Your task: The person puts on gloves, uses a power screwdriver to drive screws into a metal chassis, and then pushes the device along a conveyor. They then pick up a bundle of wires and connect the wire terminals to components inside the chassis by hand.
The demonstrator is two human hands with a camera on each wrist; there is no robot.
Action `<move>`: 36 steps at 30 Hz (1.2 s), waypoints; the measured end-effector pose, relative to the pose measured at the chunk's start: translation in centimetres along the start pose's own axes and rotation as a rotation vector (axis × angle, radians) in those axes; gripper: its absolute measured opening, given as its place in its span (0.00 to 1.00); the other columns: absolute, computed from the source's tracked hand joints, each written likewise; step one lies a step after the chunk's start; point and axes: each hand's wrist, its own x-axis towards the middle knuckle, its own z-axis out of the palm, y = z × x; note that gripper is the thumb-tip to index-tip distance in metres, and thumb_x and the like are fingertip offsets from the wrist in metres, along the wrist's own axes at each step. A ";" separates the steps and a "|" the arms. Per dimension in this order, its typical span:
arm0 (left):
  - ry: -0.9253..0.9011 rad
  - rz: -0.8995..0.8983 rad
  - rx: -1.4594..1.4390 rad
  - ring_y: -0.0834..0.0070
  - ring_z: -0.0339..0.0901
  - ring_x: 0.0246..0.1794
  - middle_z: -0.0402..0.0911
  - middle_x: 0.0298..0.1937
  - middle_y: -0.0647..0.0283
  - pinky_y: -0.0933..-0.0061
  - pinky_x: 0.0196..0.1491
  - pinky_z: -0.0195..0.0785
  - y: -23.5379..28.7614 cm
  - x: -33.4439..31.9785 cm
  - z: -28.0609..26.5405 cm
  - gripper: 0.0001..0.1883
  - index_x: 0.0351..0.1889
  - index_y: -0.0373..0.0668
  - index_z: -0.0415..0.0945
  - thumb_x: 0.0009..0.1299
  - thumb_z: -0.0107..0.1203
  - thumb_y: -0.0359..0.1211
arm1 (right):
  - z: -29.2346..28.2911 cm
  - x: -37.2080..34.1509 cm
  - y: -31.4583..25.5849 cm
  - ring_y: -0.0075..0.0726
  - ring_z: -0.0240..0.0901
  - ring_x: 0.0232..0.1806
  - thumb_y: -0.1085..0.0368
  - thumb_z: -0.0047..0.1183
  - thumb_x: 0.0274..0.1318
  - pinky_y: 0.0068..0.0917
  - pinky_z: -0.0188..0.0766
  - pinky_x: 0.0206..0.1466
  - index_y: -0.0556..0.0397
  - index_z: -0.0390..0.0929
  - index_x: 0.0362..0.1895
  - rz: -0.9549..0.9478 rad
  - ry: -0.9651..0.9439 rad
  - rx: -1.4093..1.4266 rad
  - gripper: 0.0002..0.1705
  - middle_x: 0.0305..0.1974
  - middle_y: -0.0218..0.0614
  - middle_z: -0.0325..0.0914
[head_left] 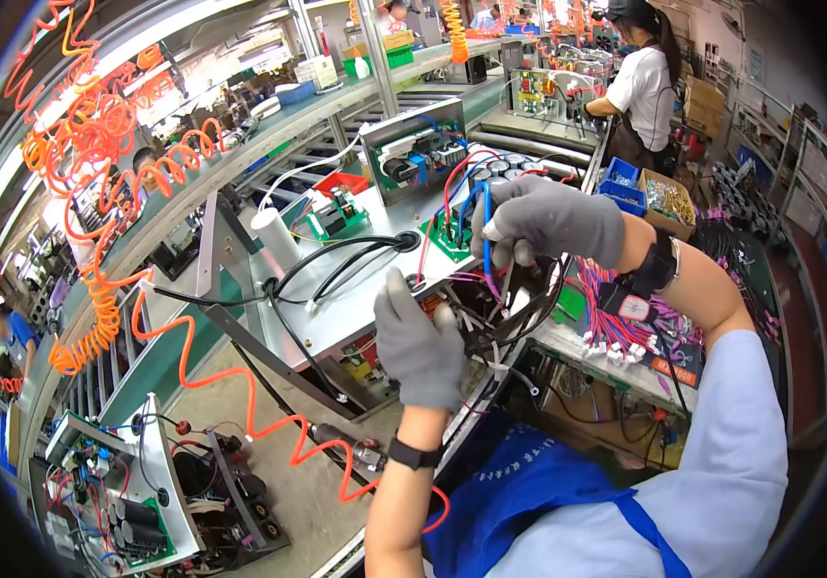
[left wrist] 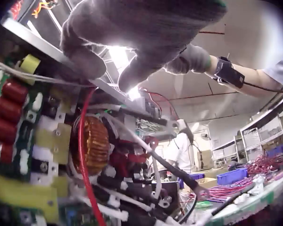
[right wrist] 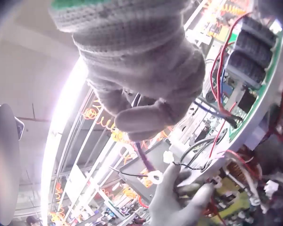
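Observation:
My gloved right hand [head_left: 553,223] pinches a blue cable [head_left: 488,236] over the metal chassis [head_left: 351,299]. Below those fingers the cable runs into a purple sleeve [right wrist: 144,157] that ends in a ring terminal [right wrist: 155,177]. At the chassis's near edge is my gloved left hand [head_left: 418,347], thumb and fingers apart with nothing between them. Beneath that hand, the left wrist view shows a copper-wound coil [left wrist: 95,145], a red wire [left wrist: 83,150] and a dark-sleeved cable lug [left wrist: 201,192]. Black cables [head_left: 336,260] pass through a grommet in the panel.
Orange coiled air hoses [head_left: 95,318] hang at left, one stretching in front of the bench. Another opened unit [head_left: 134,501] sits lower left. At right are a blue bin [head_left: 623,188], a box of hardware [head_left: 666,197] and bundled red wires [head_left: 616,308]. Another person [head_left: 645,87] stands beyond.

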 end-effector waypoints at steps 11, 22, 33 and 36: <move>-0.174 -0.623 -0.936 0.75 0.78 0.20 0.81 0.29 0.60 0.76 0.19 0.67 -4.5 7.8 0.5 0.09 0.44 0.39 0.78 0.71 0.56 0.34 | -1.8 5.0 2.7 0.28 0.80 0.36 0.70 0.56 0.58 0.22 0.80 0.40 0.59 0.77 0.42 -0.341 0.125 0.097 0.08 0.36 0.36 0.79; -0.220 -0.669 -1.083 0.83 0.71 0.18 0.77 0.28 0.63 0.84 0.20 0.63 -5.4 7.8 -0.6 0.12 0.49 0.36 0.76 0.74 0.54 0.35 | 5.6 8.2 6.4 0.25 0.79 0.26 0.63 0.51 0.61 0.25 0.77 0.31 0.61 0.76 0.38 -0.394 0.216 -0.383 0.12 0.27 0.36 0.81; 0.163 -0.263 -0.589 0.75 0.78 0.38 0.79 0.41 0.57 0.74 0.43 0.74 -4.6 -5.1 0.9 0.14 0.52 0.33 0.76 0.68 0.51 0.24 | 5.4 9.6 7.1 0.54 0.80 0.41 0.56 0.58 0.51 0.39 0.74 0.48 0.58 0.81 0.40 -0.358 0.312 -0.868 0.18 0.34 0.51 0.81; -0.170 -0.740 -0.944 0.80 0.73 0.24 0.80 0.35 0.59 0.83 0.27 0.67 -4.8 -4.2 2.4 0.11 0.44 0.31 0.78 0.74 0.49 0.30 | 5.3 9.9 8.2 0.52 0.80 0.40 0.57 0.58 0.51 0.37 0.75 0.48 0.58 0.80 0.38 -0.456 0.359 -0.889 0.17 0.34 0.48 0.82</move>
